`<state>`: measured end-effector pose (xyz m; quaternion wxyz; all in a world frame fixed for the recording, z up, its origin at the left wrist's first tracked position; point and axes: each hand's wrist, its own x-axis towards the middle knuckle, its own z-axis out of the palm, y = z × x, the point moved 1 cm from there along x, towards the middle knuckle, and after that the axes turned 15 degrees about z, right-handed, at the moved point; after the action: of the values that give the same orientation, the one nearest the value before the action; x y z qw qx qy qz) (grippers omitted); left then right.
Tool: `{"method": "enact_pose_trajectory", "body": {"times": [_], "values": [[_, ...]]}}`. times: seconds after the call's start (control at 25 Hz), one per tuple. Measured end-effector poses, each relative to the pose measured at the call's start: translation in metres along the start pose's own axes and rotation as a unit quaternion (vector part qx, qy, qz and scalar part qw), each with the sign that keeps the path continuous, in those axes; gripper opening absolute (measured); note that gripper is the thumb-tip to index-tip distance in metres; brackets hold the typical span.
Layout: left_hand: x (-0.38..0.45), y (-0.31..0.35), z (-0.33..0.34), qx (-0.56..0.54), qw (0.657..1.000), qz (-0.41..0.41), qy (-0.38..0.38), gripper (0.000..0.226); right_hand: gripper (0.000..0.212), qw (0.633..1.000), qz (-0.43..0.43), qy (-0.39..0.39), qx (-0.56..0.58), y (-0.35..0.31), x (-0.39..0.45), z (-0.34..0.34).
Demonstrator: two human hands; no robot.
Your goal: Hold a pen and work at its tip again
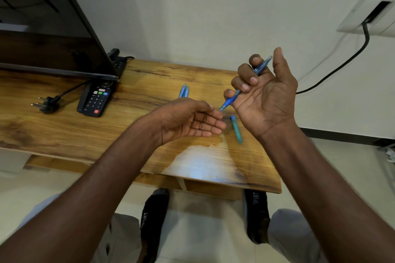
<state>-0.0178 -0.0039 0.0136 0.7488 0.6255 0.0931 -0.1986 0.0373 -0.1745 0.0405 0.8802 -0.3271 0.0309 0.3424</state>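
Two hands over the wooden table, both palm-up. Right hand grips a blue pen w/ four fingers curled round the barrel; thumb sticks up, apart from it. Pen runs diagonally across the palm side of the fingers, tip down-left, clicker end poking up betw. forefinger and thumb. Left hand sits just left of the pen tip, fingers loosely bent and relaxed, holding nothing; its fingertips are right at the tip, can't tell if touching. On the table under the pen lies a teal pen cap, partly hidden by the right wrist. More blue pens lie on the table just past the left hand. Far left of the pen: TV remote, loose power plug, TV standing above them.
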Motion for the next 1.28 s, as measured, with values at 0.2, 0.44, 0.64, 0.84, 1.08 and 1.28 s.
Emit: {"method": "enact_pose_trajectory", "body": {"times": [0.2,0.44,0.64,0.84,1.08,1.28], "values": [[-0.0005,-0.0003,-0.0007,-0.001,1.0,0.0,0.003,0.032,0.039,1.0,-0.004,-0.006,-0.021,-0.0008,-0.0036,0.0042],[-0.0003,-0.0002,-0.0004,-0.002,1.0,-0.001,0.0,0.033,0.038,0.999,-0.008,-0.006,-0.031,0.0,-0.004,0.0037],[-0.0001,0.0006,-0.0003,-0.004,1.0,-0.001,0.001,0.034,0.039,1.0,0.004,-0.007,-0.012,0.0012,-0.0042,0.0043],[0.0005,0.0002,-0.0003,-0.007,1.0,-0.001,-0.003,0.035,0.037,1.0,0.01,-0.005,0.005,0.0004,-0.0051,0.0055],[0.0001,0.0001,0.0006,-0.006,1.0,-0.001,-0.005,0.035,0.039,1.0,0.014,0.006,0.02,0.0023,-0.002,0.0011],[0.0006,0.0007,0.0017,0.001,1.0,0.003,-0.004,0.035,0.04,1.0,0.012,0.011,0.019,0.0015,-0.0035,-0.0001]]}}
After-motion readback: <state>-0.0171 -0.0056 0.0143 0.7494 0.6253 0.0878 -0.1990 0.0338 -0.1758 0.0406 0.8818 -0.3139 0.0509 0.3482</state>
